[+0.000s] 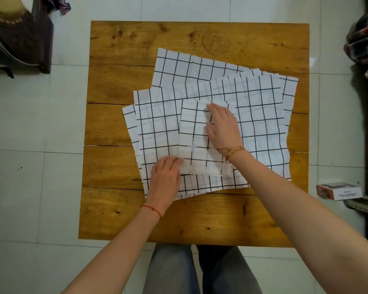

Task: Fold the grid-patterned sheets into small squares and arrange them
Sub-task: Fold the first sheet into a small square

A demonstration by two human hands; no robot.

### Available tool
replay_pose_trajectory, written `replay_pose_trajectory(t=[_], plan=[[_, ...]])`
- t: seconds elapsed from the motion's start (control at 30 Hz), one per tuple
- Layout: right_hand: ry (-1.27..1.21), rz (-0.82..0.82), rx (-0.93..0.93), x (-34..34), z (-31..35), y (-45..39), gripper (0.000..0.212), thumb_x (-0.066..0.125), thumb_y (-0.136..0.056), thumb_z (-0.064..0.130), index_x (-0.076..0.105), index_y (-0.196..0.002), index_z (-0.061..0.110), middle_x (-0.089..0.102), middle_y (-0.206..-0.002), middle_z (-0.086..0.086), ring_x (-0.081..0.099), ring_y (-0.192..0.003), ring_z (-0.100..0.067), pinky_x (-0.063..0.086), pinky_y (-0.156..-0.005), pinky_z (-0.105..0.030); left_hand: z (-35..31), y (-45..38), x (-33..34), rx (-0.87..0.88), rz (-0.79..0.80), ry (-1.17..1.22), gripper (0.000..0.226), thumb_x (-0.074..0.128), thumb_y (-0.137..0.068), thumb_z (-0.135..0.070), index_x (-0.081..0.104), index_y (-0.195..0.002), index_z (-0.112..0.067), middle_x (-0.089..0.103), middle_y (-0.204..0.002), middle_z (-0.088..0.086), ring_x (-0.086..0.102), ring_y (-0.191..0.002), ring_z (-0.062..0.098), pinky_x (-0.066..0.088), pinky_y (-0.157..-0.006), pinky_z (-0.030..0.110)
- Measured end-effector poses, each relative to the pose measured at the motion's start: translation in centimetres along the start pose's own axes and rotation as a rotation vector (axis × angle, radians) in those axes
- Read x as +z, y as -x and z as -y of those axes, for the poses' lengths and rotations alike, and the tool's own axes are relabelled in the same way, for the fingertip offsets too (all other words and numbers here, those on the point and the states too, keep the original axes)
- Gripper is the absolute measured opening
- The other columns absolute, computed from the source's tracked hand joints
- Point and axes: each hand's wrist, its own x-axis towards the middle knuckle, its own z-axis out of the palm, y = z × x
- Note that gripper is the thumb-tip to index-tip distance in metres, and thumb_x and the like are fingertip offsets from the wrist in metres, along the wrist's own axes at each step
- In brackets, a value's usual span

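the folded sheet point(197, 136) is lying on top of the loose pile of grid-patterned sheets point(261, 115), which is sprawling over the middle and 2 o'clock part of the tabletop point(119, 213). its long axis is running from 12 to 6 o'clock, so it is reading as a tall rectangle rather than a square, and i am judging that a further fold along that axis is still needed. the right hand point(222, 126) is lying flat on the sheet's 3 o'clock side, fingers together and straight, pointing toward 11 o'clock and pressing down. the left hand point(167, 172) is sitting at the sheet's 7 o'clock corner, fingers stretched forward and touching the edge; whether the fingertips are slipping under that edge or only resting on it, i cannot tell. the left hand is the nearer one to the bottom edge, so lifting that edge toward 12 o'clock would likely fall to it.

the right forearm is covering the sheet's 5 o'clock corner. how many sheets are making up the pile is hard to make out, as their overlapping grids are blending.
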Motion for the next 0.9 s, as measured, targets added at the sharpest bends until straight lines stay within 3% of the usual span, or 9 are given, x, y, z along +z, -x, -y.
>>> replay_pose_trajectory(t=[0.1,0.17,0.27,0.37,0.57,0.7,0.8,0.9], plan=[[-0.092,-0.212,0.212,-1.0,-1.8,2.1,0.03,0.05,-0.09,0.018,0.055,-0.118,0.007,0.058,-0.114,-0.009,0.051,-0.103,-0.027,0.042,-0.089,-0.036,-0.4,-2.5,-0.8,-0.106,-0.07,0.12,0.033,0.048,-0.094,-0.017,0.052,-0.127,-0.018,0.053,-0.12,0.0,0.046,-0.112,0.015,0.045,-0.096,0.032],[-0.16,-0.255,0.388,-1.2,-3.0,3.6,0.023,0.052,-0.089,0.021,0.057,-0.108,0.01,0.058,-0.102,-0.006,0.052,-0.095,-0.023,0.045,-0.083,-0.036,-0.6,-4.3,-1.1,-0.232,-0.095,0.252,0.034,0.051,-0.094,-0.016,0.051,-0.127,-0.017,0.053,-0.118,0.0,0.047,-0.111,0.015,0.044,-0.094,0.031],[-0.303,-0.195,0.574,-0.9,-4.2,5.5,0.015,0.055,-0.089,0.027,0.058,-0.097,0.014,0.06,-0.089,-0.002,0.056,-0.082,-0.018,0.052,-0.075,-0.038,-0.9,-6.7,-0.9,-0.425,-0.073,0.469,0.033,0.055,-0.092,-0.016,0.052,-0.125,-0.014,0.054,-0.114,0.003,0.05,-0.108,0.017,0.047,-0.095,0.034],[-0.458,-0.118,0.666,-0.5,-4.1,6.3,0.019,0.061,-0.087,0.03,0.06,-0.097,0.014,0.061,-0.083,-0.001,0.058,-0.077,-0.015,0.054,-0.073,-0.033,-1.0,-8.1,-0.8,-0.527,-0.077,0.576,0.024,0.061,-0.089,-0.016,0.057,-0.113,-0.012,0.058,-0.104,0.008,0.057,-0.097,0.021,0.05,-0.086,0.032],[-0.52,-0.051,0.709,-0.4,-3.1,5.4,0.017,0.065,-0.085,0.025,0.057,-0.086,0.01,0.052,-0.078,-0.001,0.047,-0.071,-0.014,0.038,-0.066,-0.023,-0.8,-9.6,-1.1,-0.65,-0.039,0.689,0.013,0.069,-0.084,-0.019,0.062,-0.095,-0.015,0.063,-0.1,0.008,0.06,-0.092,0.018,0.048,-0.077,0.023],[-0.579,-0.088,0.708,-1.0,-2.8,5.3,0.02,0.065,-0.085,0.025,0.052,-0.079,0.011,0.044,-0.07,0.003,0.04,-0.063,-0.011,0.034,-0.057,-0.018,-1.3,-9.5,-2.3,-0.643,-0.036,0.786,0.015,0.068,-0.086,-0.02,0.064,-0.098,-0.011,0.064,-0.095,-0.001,0.058,-0.086,0.009,0.043,-0.069,0.011],[-0.624,-0.127,0.693,-1.6,-2.9,5.4,0.021,0.065,-0.085,0.026,0.052,-0.077,0.012,0.045,-0.076,-0.002,0.039,-0.06,-0.009,0.033,-0.056,-0.017,-1.1,-9.1,-3.5,-0.634,-0.022,0.933,0.016,0.068,-0.087,-0.021,0.063,-0.101,-0.013,0.068,-0.096,0.0,0.062,-0.091,0.011,0.049,-0.079,0.019],[-0.675,-0.204,0.622,-2.8,-2.7,5.3,0.018,0.068,-0.084,0.023,0.055,-0.077,0.012,0.049,-0.089,-0.005,0.046,-0.071,-0.008,0.038,-0.066,-0.019,-1.2,-8.3,-5.2,-0.622,-0.006,1.103,0.023,0.069,-0.086,-0.018,0.063,-0.108,-0.012,0.069,-0.096,0.001,0.064,-0.092,0.011,0.052,-0.093,0.028]])
